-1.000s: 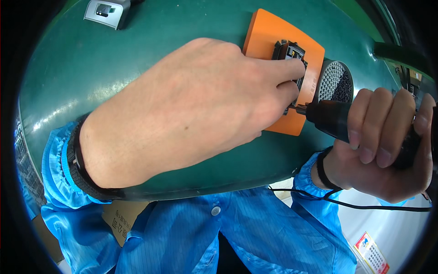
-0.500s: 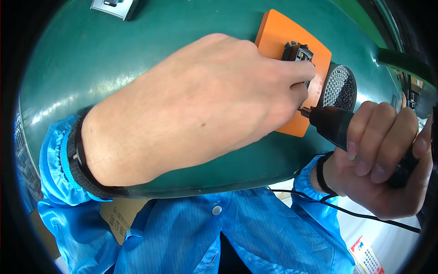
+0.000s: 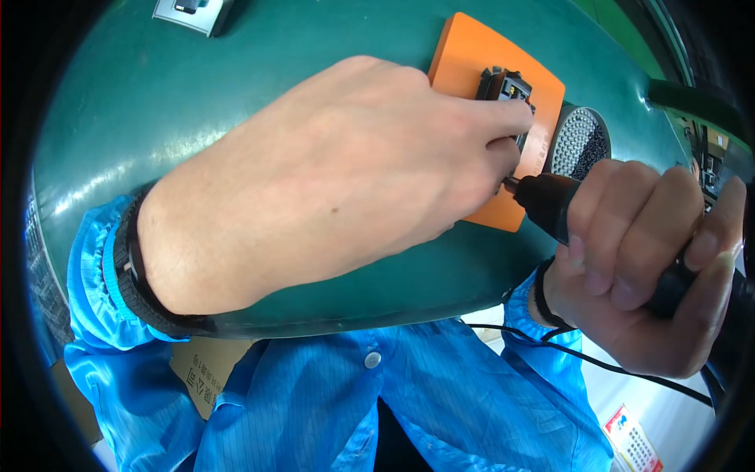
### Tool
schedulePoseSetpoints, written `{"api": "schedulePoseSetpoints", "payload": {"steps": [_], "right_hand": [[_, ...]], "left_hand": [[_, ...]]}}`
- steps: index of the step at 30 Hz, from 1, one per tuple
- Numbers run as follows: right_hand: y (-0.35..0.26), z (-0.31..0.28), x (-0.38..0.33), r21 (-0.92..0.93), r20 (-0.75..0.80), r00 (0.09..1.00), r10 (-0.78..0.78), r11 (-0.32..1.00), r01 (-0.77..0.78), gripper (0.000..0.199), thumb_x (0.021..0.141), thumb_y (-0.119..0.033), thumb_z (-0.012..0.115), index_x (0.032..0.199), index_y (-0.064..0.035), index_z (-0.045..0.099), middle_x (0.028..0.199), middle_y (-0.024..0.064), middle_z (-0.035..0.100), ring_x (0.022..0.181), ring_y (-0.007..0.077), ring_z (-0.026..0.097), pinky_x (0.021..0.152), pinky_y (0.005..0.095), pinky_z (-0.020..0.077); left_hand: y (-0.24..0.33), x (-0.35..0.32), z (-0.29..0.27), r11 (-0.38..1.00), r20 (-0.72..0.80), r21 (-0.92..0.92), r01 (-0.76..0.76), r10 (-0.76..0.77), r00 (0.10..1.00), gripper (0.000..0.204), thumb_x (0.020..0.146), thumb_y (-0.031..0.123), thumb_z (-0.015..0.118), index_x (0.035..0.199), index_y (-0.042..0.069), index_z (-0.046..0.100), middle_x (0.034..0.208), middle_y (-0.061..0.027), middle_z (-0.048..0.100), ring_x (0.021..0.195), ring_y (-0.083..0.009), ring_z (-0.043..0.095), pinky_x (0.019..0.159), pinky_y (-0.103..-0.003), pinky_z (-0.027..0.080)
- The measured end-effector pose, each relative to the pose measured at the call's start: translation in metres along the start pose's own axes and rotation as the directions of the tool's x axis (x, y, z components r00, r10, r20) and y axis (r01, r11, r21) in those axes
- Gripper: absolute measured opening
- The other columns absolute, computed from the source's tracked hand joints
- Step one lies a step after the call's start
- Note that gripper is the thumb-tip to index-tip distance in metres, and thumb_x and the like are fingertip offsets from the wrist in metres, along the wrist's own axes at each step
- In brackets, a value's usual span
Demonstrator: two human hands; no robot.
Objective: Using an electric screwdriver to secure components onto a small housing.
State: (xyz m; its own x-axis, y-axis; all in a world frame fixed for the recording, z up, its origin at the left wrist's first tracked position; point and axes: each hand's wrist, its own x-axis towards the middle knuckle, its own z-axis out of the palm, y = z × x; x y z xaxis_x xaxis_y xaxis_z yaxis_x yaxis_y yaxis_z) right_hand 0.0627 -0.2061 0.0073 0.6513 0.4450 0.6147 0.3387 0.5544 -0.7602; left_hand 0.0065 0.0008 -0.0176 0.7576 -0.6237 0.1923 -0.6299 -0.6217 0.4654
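Left hand [image 3: 346, 173] lies across the green worktop [image 3: 236, 71], palm down, fingers reaching right onto a small black component [image 3: 505, 85] that sits on an orange pad [image 3: 487, 55]. Left grip is pressed together on the component: index finger lies over its top, thumb tucked below on the near side, mostly hidden. Component sits near the middle of the pad, upright, partly covered by the fingertips. The pad lies flat on the worktop, upper right of the view, tilted as a diamond.

Right hand [image 3: 645, 267] enters from the lower right, fingers wrapped tight round a black electric screwdriver [image 3: 550, 200]. Its tip points up-left and meets the component's lower edge just under the left fingers; exact contact point is hidden. A black cable [image 3: 598, 363] trails from the right wrist area across the blue coat [image 3: 354, 401].

A round perforated dish with small dark parts [image 3: 578, 145] sits just beside the pad's right edge, behind the screwdriver. A grey boxy part [image 3: 189, 12] lies at the top left of the worktop, well apart from both hands. Dark bands on both wrists, blue cuffs. A cardboard piece [image 3: 200, 370] shows below the worktop edge.
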Motion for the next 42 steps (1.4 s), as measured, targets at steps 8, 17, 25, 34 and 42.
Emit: {"api": "schedulePoseSetpoints", "payload": {"steps": [8,17,25,34,42], "right_hand": [[-0.038,-0.04,0.01,0.282,-0.242,0.97,-0.019,0.955,0.089,0.039,0.112,-0.034,0.033,0.107,-0.0011,0.053,0.066,0.0091,0.053,0.046,0.0193,0.049,0.035,0.0346,0.0384],[-0.058,-0.058,0.006,-0.32,-0.175,0.966,0.193,0.916,-0.241,0.02,0.101,-0.026,0.045,0.099,-0.0089,0.055,0.063,-0.0002,0.047,0.05,0.0093,0.044,0.053,0.0281,0.0396],[-0.051,-0.071,0.002,-0.32,-0.104,0.985,0.138,0.933,-0.165,0.02,0.101,-0.027,0.046,0.1,-0.0089,0.056,0.064,-0.0005,0.048,0.052,0.0092,0.044,0.054,0.0294,0.0406],[-0.04,-0.067,0.003,-0.29,-0.158,0.978,0.135,0.941,-0.177,0.022,0.102,-0.026,0.044,0.098,-0.0089,0.057,0.063,-0.0009,0.047,0.051,0.0091,0.043,0.053,0.0284,0.0389],[-0.021,-0.054,-0.004,-0.281,-0.279,0.96,0.007,0.956,-0.089,0.024,0.106,-0.022,0.046,0.104,-0.0066,0.064,0.063,-0.0016,0.042,0.051,0.0097,0.039,0.052,0.0312,0.0351]], "left_hand": [[0.0,0.002,-0.004,0.997,0.127,0.048,0.068,-0.074,0.989,0.063,0.067,0.018,0.091,0.123,0.002,0.066,0.139,-0.0059,0.062,0.084,-0.0299,0.068,0.074,-0.04,0.056],[0.006,0.003,-0.01,0.997,0.113,-0.001,0.083,-0.082,0.99,0.066,0.063,0.018,0.089,0.123,-0.002,0.068,0.145,-0.0073,0.062,0.081,-0.0281,0.068,0.072,-0.038,0.058],[0.007,0.002,-0.009,0.994,0.114,0.004,0.112,-0.112,0.987,0.065,0.067,0.023,0.087,0.123,-0.002,0.069,0.146,-0.0075,0.062,0.083,-0.0272,0.069,0.073,-0.038,0.059],[0.006,0.0,-0.008,0.996,0.094,0.011,0.093,-0.093,0.991,0.064,0.067,0.024,0.086,0.123,-0.003,0.07,0.146,-0.0079,0.062,0.081,-0.027,0.069,0.072,-0.037,0.058],[0.005,0.001,-0.012,0.995,0.129,-0.032,0.091,-0.086,0.988,0.061,0.067,0.023,0.087,0.12,-0.003,0.07,0.141,-0.0095,0.063,0.09,-0.0302,0.072,0.074,-0.04,0.059]]}}
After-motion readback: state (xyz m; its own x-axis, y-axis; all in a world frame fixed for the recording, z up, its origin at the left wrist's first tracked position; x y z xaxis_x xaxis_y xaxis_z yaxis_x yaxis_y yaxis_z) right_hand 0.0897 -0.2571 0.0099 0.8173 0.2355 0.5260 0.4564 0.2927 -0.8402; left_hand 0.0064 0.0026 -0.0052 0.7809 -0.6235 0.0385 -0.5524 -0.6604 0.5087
